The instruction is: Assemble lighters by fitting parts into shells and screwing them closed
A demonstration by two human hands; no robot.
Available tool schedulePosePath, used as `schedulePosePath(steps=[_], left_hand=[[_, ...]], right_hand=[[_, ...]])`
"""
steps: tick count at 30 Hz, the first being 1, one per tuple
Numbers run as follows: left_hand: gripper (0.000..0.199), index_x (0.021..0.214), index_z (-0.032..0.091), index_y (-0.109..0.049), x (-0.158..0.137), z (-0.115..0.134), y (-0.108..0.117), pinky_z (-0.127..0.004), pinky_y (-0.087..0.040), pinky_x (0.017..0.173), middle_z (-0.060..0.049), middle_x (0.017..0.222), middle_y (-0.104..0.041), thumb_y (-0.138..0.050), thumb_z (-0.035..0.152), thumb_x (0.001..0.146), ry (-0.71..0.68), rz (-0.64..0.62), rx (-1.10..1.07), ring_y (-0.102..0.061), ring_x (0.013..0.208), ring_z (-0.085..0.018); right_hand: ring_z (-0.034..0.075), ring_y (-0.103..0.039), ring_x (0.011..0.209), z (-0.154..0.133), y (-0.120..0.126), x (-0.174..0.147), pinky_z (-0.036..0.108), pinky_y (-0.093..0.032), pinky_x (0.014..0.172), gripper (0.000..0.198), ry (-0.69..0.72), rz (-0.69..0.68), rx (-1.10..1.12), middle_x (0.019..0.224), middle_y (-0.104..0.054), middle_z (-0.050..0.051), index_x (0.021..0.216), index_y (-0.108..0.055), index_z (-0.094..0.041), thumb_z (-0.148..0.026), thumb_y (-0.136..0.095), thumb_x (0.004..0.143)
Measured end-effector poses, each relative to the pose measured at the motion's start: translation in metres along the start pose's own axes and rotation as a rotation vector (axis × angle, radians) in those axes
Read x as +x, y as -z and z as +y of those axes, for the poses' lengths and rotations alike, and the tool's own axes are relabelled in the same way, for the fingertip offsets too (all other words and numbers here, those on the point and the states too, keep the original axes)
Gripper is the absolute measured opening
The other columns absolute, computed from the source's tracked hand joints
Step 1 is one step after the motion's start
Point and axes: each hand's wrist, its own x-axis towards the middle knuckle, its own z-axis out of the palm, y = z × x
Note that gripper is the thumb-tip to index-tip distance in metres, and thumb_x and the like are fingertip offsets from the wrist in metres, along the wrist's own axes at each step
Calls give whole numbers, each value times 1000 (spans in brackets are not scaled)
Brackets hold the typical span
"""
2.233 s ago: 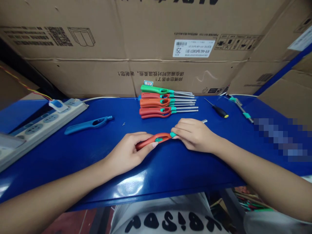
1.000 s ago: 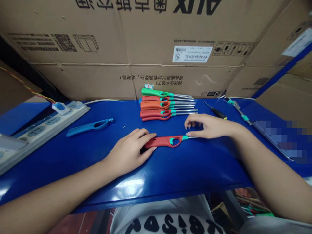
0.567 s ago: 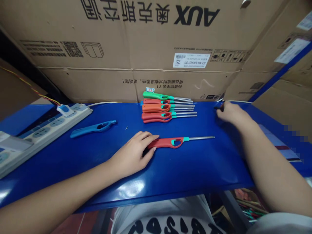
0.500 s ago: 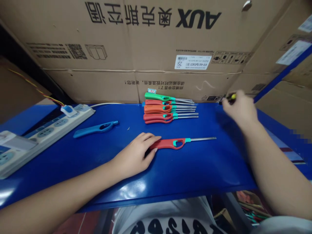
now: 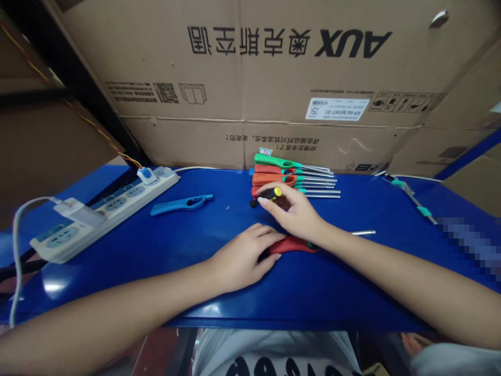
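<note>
My left hand (image 5: 240, 258) is closed around the handle end of a red long-necked lighter (image 5: 294, 244), which lies on the blue table. Its metal tube points right, and my right forearm covers part of the lighter. Just above it, my right hand (image 5: 301, 211) grips a short black-and-yellow screwdriver (image 5: 277, 191); no shaft shows. Behind the hands lies a row of several lighters, with a green lighter (image 5: 270, 159) at the back and an orange lighter (image 5: 270, 180) nearer. Two tiny screws (image 5: 227, 208) appear to lie left of my right hand.
A blue lighter shell (image 5: 180, 204) lies to the left, beside a white power strip (image 5: 117, 203) with plugs and cables. A large cardboard box (image 5: 219, 94) stands along the back. At the far right lies a thin rod with teal parts (image 5: 410, 196).
My right hand has brought the screwdriver from the far right back to above the red lighter. My left hand keeps its hold on the lighter. The camera view has shifted.
</note>
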Motion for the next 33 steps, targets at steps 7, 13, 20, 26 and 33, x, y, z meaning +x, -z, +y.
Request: schedulePosePath(steps=[7, 13, 20, 26, 33], left_hand=[[32, 125, 17, -67, 1, -1, 0, -40, -48, 111, -11, 129, -69, -63, 15, 93, -29, 15, -84, -61, 124, -23], [32, 125, 20, -66, 1, -5, -2, -45, -47, 112, -10, 131, -68, -66, 18, 93, -27, 11, -89, -60, 128, -25], [30, 120, 17, -69, 3, -4, 0, -40, -52, 105, -10, 122, -72, -68, 15, 90, -32, 32, -100, -65, 117, -24], [36, 124, 14, -68, 3, -7, -1, -40, -53, 100, -11, 118, -74, -71, 15, 88, -31, 35, -101, -68, 110, -24], [36, 123, 14, -68, 3, -11, -2, -39, -53, 100, -10, 119, -75, -73, 19, 88, -25, 34, -104, -67, 111, -24]], right_hand=[[22, -68, 100, 4, -24, 0, 37, -56, 87, 22, 42, 61, 6, 108, -73, 6, 108, -65, -22, -39, -63, 95], [23, -68, 106, 11, -22, -2, 39, -55, 92, 21, 17, 66, 29, 111, -73, 7, 108, -65, -23, -39, -63, 94], [20, -67, 103, 9, -21, -3, 36, -53, 93, 21, 65, 68, 33, 110, -72, 6, 110, -66, -21, -35, -63, 95], [16, -66, 84, 7, -20, -3, 30, -54, 71, 19, 2, 207, 207, 97, -70, 4, 101, -66, -22, -39, -64, 94], [12, -62, 68, 12, -22, 2, 26, -51, 57, 27, -98, 305, 405, 87, -68, 2, 99, -62, -23, -47, -68, 89]])
